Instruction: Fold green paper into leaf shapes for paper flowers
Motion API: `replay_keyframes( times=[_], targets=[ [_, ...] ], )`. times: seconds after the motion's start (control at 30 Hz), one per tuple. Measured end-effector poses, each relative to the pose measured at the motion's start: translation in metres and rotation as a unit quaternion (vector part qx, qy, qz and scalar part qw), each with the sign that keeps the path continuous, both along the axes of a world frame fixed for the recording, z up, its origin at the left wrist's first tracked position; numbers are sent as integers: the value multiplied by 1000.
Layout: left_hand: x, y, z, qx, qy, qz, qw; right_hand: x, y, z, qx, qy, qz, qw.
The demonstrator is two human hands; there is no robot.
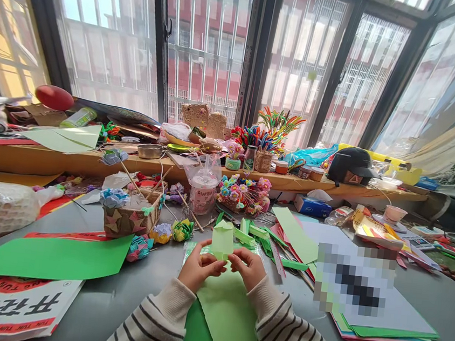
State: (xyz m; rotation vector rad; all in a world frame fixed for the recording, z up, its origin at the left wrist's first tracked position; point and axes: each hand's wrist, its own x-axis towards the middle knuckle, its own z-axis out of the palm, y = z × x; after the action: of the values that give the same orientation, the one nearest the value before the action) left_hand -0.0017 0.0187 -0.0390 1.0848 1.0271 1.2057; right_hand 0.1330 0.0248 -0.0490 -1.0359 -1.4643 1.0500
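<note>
Between my two hands I hold up a small piece of folded light green paper [223, 240], its lower corners pinched. My left hand [200, 268] grips its left side between thumb and fingers. On the right side, my right hand [248, 267] closes on the lower corner. Beneath the hands lies a long light green paper sheet [231, 323], over a darker green sheet [196, 332]. Just behind the folded piece are several green paper strips [247, 233]. Paper flowers [183, 230] sit to the left of them.
A woven basket [126, 222] with blue paper flowers stands left of centre, beside a lidded plastic cup [203, 192]. A green sheet [51, 255] covers part of a printed bag [14, 305]. Stacked papers [392, 302] lie right. A cap [352, 164] rests on the crowded windowsill [331, 189].
</note>
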Motion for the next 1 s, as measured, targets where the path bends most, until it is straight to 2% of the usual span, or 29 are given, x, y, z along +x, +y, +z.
replay_keyframes(
  times=[0.23,0.47,1.0],
  targets=[
    [3,-1,-1,14,-12,-13,1000,-3,-3,2,31,-39,-30,998],
    [1,4,-4,32,-21,29,999,-6,-8,5,75,-99,-70,990],
    [-1,0,0,34,-32,4,999,-6,-9,4,64,-93,-63,992]
  ],
)
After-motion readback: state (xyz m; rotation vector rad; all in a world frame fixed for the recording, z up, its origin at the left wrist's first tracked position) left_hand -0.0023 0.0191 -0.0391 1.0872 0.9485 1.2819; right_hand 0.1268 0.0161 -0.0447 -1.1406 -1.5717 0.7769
